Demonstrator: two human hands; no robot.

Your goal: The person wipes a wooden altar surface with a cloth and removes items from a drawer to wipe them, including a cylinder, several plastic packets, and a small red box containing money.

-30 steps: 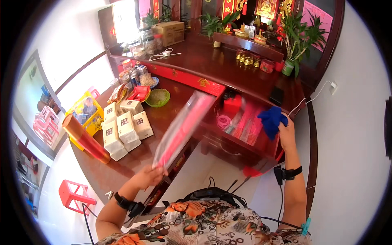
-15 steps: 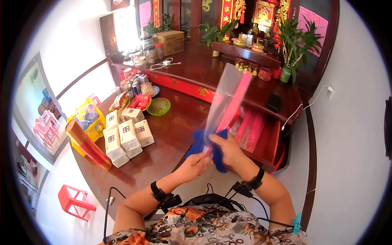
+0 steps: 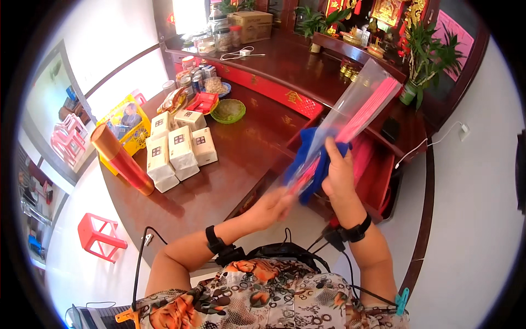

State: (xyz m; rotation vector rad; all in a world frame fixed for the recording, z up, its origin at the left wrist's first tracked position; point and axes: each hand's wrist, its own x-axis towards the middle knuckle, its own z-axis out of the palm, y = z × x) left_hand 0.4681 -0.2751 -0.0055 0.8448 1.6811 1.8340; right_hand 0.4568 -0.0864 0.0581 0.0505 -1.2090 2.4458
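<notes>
A long clear plastic package of pink sticks point(image 3: 368, 104) slants up to the right over the desk. My left hand point(image 3: 274, 205) is closed on its lower end, a little blurred. My right hand point(image 3: 339, 170) is closed on a blue cloth point(image 3: 306, 147) against the package's side, thumb across the plastic. Beneath them an open drawer point(image 3: 378, 192) with red inside holds more pink items, partly hidden by the cloth and package.
The desk point(image 3: 219, 153) bears white tissue packs point(image 3: 181, 153), a red-gold tube point(image 3: 120, 156), yellow basket point(image 3: 139, 136), green bowl point(image 3: 227, 112), jars and cans. A raised counter with altar and plants stands behind, a wall at right, red stool point(image 3: 101, 236) on the floor at left.
The package has been raised and brought rightward between my hands. My right hand has moved left with the cloth onto the package, which now tilts further right.
</notes>
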